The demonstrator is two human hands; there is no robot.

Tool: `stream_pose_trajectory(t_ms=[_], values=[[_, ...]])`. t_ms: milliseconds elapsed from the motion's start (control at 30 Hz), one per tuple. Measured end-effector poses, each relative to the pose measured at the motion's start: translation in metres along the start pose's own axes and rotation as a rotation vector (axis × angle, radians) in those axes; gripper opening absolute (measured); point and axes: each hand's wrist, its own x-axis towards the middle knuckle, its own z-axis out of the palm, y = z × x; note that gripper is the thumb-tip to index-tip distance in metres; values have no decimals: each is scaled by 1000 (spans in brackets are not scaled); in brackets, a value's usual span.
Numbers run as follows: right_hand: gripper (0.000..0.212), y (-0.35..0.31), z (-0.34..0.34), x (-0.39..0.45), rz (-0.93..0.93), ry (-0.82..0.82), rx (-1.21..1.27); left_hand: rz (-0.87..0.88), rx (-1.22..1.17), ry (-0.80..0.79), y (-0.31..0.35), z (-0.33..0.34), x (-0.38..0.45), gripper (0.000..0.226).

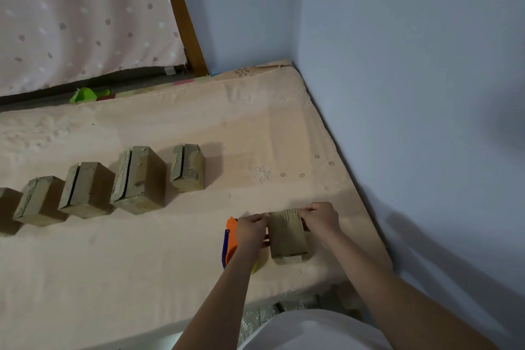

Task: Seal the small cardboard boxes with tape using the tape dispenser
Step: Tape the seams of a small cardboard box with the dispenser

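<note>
A small cardboard box (287, 236) stands on the peach mattress (159, 250) near its right front corner. My left hand (251, 229) grips the box's left side at the top. My right hand (322, 219) grips its right side at the top. An orange and blue tape dispenser (229, 239) lies on the mattress just left of the box, partly hidden under my left hand and forearm. Several more small cardboard boxes (139, 179) with old tape on them stand in a row across the mattress to the left.
A blue wall (412, 94) runs along the mattress's right edge. A second patterned mattress (85, 14) leans upright at the back left beside a wooden post (184, 17). A green scrap (85, 95) lies behind the mattress's far edge.
</note>
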Motion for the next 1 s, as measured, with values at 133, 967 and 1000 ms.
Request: stream_pose_trajectory(t_ms=[133,967,1000], values=[[25,-3,-2,9,190,-30,165,-129,-43,-40,12,-5,3,20],[24,-12,-3,10,22,-76,-206,38,77,-77,-6,-11,24,21],[27,-11,-2,8,-4,-64,-229,49,90,-56,-8,-11,24,19]])
